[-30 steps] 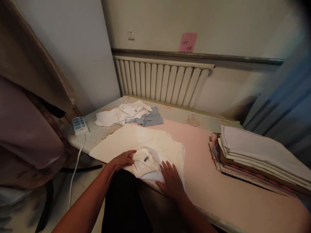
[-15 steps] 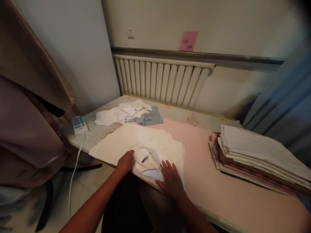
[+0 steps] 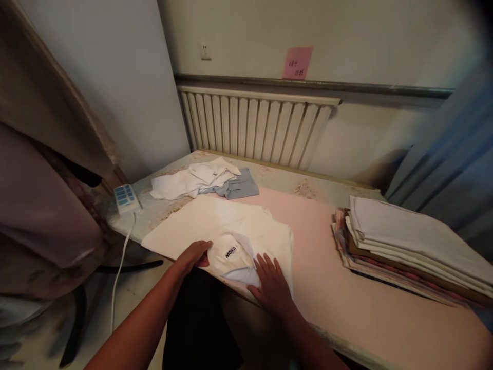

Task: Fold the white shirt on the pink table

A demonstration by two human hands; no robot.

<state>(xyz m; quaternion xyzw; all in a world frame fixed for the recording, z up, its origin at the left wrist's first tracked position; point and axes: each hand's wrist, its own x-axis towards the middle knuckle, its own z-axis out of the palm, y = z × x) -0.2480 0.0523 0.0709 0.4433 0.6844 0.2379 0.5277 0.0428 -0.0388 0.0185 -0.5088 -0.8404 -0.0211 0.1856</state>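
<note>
A cream-white garment (image 3: 208, 216) with dark printed lettering lies spread near the front edge of the table, its near part folded over with a pale bluish inner side showing. At the left of the lettering, my left hand (image 3: 197, 255) has its fingers closed on the garment's near edge, some of them tucked below. My right hand (image 3: 272, 282) rests flat on the cloth to the right of the lettering, fingers spread. Beyond the garment lie a crumpled white cloth (image 3: 181, 181) and a grey-blue cloth (image 3: 244, 186).
A stack of folded fabrics (image 3: 408, 241) sits at the right on the pink table cover (image 3: 319, 272). At the left corner is a white power strip (image 3: 126, 199) with its cord hanging down. A radiator (image 3: 254, 123) runs along the wall behind. Draped cloth hangs at far left.
My left hand has shifted slightly left and turned at the garment's edge, so fingers under it now show. My right hand stays in place.
</note>
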